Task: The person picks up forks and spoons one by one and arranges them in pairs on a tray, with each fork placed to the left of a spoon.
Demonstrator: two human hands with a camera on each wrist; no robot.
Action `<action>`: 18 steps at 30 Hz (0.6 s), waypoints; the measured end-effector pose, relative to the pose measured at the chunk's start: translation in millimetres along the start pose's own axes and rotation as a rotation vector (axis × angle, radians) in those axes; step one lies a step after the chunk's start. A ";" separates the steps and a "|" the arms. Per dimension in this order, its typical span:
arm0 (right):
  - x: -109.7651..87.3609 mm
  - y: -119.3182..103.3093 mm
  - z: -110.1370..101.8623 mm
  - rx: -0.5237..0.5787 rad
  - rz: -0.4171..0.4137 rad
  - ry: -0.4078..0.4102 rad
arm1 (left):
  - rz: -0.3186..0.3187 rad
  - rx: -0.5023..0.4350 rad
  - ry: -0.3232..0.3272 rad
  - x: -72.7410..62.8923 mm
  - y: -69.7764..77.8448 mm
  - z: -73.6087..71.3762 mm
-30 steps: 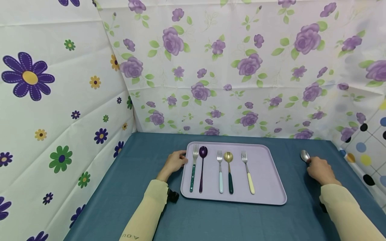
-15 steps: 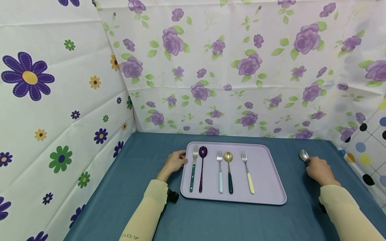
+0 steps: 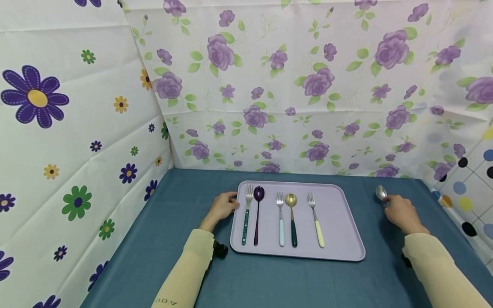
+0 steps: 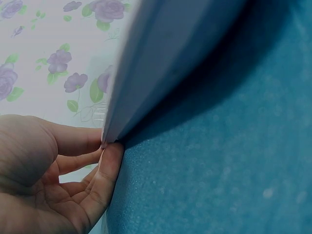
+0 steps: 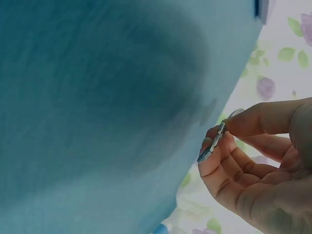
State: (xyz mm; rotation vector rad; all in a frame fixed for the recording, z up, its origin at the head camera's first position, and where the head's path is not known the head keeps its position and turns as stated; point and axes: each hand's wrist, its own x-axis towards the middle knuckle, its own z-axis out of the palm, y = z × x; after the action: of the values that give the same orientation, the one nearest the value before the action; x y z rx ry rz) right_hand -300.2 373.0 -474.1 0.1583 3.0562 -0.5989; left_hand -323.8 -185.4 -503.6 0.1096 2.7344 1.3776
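Observation:
My right hand (image 3: 402,214) pinches a metal spoon (image 3: 381,192) by its handle, to the right of the tray. In the right wrist view the spoon's handle (image 5: 212,144) shows between thumb and fingertips, lifted off the cloth. My left hand (image 3: 221,206) grips the left rim of a pale lilac tray (image 3: 339,222), thumb and a finger at its edge in the left wrist view. On the tray lie a green-handled fork (image 3: 246,216), a dark purple spoon (image 3: 257,214), a light-blue-handled fork (image 3: 281,220), a gold spoon with dark green handle (image 3: 292,220) and a cream-handled fork (image 3: 316,220).
A blue-green cloth (image 3: 304,282) covers the table. Flowered sheets hang at the back (image 3: 292,85) and left (image 3: 88,128), and a dotted sheet (image 3: 471,188) stands at the right. Bare tray surface lies right of the cream-handled fork.
My right hand has moved a little left and away from me with the spoon, toward the tray. The left hand stays at the tray's rim.

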 end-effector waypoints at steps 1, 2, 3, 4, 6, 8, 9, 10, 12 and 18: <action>-0.1 -2.1 -0.4 0.003 -0.009 0.008 | -0.001 -0.003 -0.001 -0.3 0.2 0.0; -0.4 -4.6 -1.0 0.006 -0.018 0.014 | -0.002 -0.003 -0.001 -0.5 0.4 -0.1; -0.7 -7.3 -1.8 0.011 -0.027 0.020 | -0.001 -0.004 -0.002 -0.6 0.4 -0.2; -0.7 -10.3 -2.5 0.013 -0.036 0.029 | 0.001 -0.002 -0.001 -0.4 0.2 -0.5; -0.5 -16.4 -4.0 0.020 -0.051 0.038 | -0.001 -0.001 -0.001 -0.4 0.1 -0.8; -0.5 -23.0 -5.5 0.033 -0.053 0.031 | -0.004 0.001 -0.001 -0.2 0.2 -1.1; -0.3 -25.9 -5.9 0.040 -0.052 0.025 | -0.006 0.002 -0.001 -0.2 0.5 -1.1; -0.1 -28.6 -6.2 0.047 -0.050 0.017 | -0.008 0.004 0.000 -0.2 0.6 -1.1; 0.1 -33.6 -6.4 0.067 -0.043 -0.005 | -0.011 0.005 0.002 -0.1 0.8 -1.1; -0.9 -45.2 -5.8 0.099 -0.049 -0.050 | -0.009 0.002 0.000 0.6 0.5 -0.4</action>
State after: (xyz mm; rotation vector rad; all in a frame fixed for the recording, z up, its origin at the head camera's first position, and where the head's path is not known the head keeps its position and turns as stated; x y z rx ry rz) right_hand -304.0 333.5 -451.7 0.0698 2.9921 -0.7451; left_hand -324.3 -185.4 -502.9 0.0971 2.7328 1.3735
